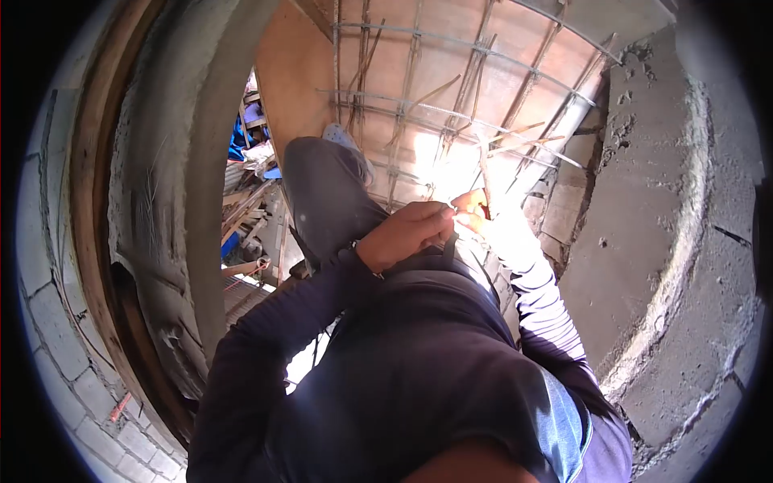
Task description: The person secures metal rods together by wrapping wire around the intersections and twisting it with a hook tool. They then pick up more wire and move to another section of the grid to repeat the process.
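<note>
Right hand (471, 205) pinches a thin, straight, rust-brown rod (485, 173).

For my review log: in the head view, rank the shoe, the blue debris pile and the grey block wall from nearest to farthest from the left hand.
From the left hand:
1. Shoe, up-left on the plywood.
2. Blue debris pile, farther left, through the gap below.
3. Grey block wall, far left edge.

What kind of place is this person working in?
Probably a building site: a rebar grid lies over plywood formwork, with rough concrete and block walls around.
</note>
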Demonstrator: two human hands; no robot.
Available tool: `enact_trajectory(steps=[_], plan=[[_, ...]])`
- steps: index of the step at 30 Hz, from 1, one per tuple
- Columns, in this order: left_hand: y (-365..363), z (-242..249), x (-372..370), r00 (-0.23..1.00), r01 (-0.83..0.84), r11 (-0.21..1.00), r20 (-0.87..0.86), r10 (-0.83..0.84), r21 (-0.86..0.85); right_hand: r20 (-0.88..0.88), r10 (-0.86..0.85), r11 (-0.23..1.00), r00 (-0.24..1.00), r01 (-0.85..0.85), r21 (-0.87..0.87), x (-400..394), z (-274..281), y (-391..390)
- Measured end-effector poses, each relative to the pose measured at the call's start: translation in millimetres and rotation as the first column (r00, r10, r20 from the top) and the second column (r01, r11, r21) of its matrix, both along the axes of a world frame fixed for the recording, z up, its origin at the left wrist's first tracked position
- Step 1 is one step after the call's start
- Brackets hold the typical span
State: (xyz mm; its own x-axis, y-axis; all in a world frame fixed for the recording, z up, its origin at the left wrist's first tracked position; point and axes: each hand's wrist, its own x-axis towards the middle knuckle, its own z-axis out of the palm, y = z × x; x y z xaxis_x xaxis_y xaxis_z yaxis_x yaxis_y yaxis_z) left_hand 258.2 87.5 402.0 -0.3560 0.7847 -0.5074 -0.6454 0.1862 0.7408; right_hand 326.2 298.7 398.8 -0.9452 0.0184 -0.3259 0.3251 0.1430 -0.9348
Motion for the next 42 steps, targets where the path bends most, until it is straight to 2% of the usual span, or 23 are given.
enact_trajectory(steps=[2,6,8,12,14,15,17,21,23,24,26,27,28,30,32,33,34,35,36,38,39,40,42], plan=[[-4.5,16.7,3.3,0.992,0.032,0.998,-0.123,-0.025,0.057,0.113,0.115,0.985,0.987,-0.128,0.113,7.7,6.8,3.8],[-5.7,33.9,16.0,0.975,0.006,0.998,-0.223,0.009,0.066,0.095,0.082,0.991,0.992,-0.091,0.094,12.3,20.9,-4.8],[-6.4,41.0,20.4,0.975,-0.032,0.999,-0.222,0.026,-0.023,-0.093,0.034,0.997,0.995,-0.027,0.076,11.7,23.2,-9.6],[-8.9,48.4,36.8,0.973,-0.106,0.991,-0.215,0.085,-0.086,0.005,-0.079,0.997,0.997,0.079,-0.012,13.1,35.7,-13.0],[-9.2,54.6,45.5,0.951,-0.268,0.962,-0.175,0.255,-0.051,-0.049,-0.015,0.991,0.999,0.021,0.130,13.3,35.3,-9.1],[-7.8,57.1,49.0,0.950,-0.270,0.961,-0.178,0.257,-0.055,-0.051,-0.013,0.992,0.999,0.019,0.126,12.8,35.8,-10.0],[-4.2,60.0,55.5,0.898,-0.417,0.907,-0.176,0.402,-0.057,-0.263,-0.018,0.977,0.965,0.073,0.200,12.6,37.3,-13.3],[-8.9,58.5,54.4,0.897,-0.432,0.901,-0.113,0.427,-0.024,-0.250,0.029,0.974,0.968,0.029,0.226,10.2,47.1,-5.5],[-11.9,58.6,54.1,0.903,-0.427,0.904,-0.059,0.426,-0.013,-0.114,0.050,0.998,0.992,-0.045,0.042,7.9,60.5,-1.5],[-12.0,61.3,54.8,0.903,-0.427,0.904,-0.060,0.426,-0.012,-0.116,0.049,0.998,0.992,-0.045,0.042,7.2,59.5,1.5],[-11.5,68.4,56.1,0.895,-0.446,0.895,-0.038,0.445,-0.017,-0.099,0.095,0.967,0.991,-0.115,-0.227,5.6,53.5,13.0],[-11.7,68.8,56.4,0.895,-0.446,0.895,-0.040,0.445,-0.017,-0.101,0.095,0.967,0.990,-0.115,-0.227,5.6,47.0,18.6],[-11.9,68.7,57.5,0.886,-0.463,0.885,-0.061,0.460,-0.049,-0.065,0.034,0.920,0.997,-0.056,-0.387,6.9,38.1,24.5],[-17.1,63.7,59.8,0.875,-0.482,0.872,-0.081,0.477,-0.085,-0.016,-0.019,0.844,1.000,0.007,-0.536,9.8,31.0,37.3],[-33.4,51.7,55.8,0.819,-0.553,0.832,-0.214,0.532,-0.048,-0.143,-0.167,0.826,0.976,0.059,-0.560,10.5,33.0,49.9],[-40.9,57.1,51.5,0.776,-0.590,0.799,-0.358,0.520,-0.118,-0.152,-0.229,0.798,0.961,0.096,-0.594,10.3,39.6,54.7],[-48.5,69.9,45.5,0.735,-0.639,0.749,-0.422,0.530,-0.174,-0.167,-0.269,0.778,0.949,0.112,-0.618,9.9,45.6,61.4],[-55.9,82.0,40.3,0.669,-0.700,0.698,-0.478,0.569,-0.148,-0.185,-0.300,0.757,0.936,0.115,-0.643,10.8,51.3,68.2],[-67.4,94.7,33.8,0.630,-0.735,0.660,-0.513,0.583,-0.153,-0.234,-0.291,0.756,0.928,0.073,-0.650,13.0,54.6,79.1],[-84.3,115.7,23.3,0.493,-0.807,0.589,-0.599,0.632,-0.043,-0.229,-0.336,0.770,0.914,0.127,-0.625,20.8,59.9,104.2],[-89.9,130.6,20.4,0.450,-0.824,0.566,-0.625,0.638,-0.016,-0.205,-0.367,0.714,0.907,0.134,-0.687,25.5,62.6,115.9],[-93.5,140.5,18.9,0.451,-0.824,0.566,-0.626,0.637,-0.018,-0.219,-0.387,0.711,0.896,0.138,-0.690,28.1,62.4,126.1],[-99.3,155.1,17.5,0.343,-0.851,0.518,-0.659,0.669,0.083,-0.230,-0.471,0.699,0.852,0.201,-0.686,34.4,62.5,140.2]])
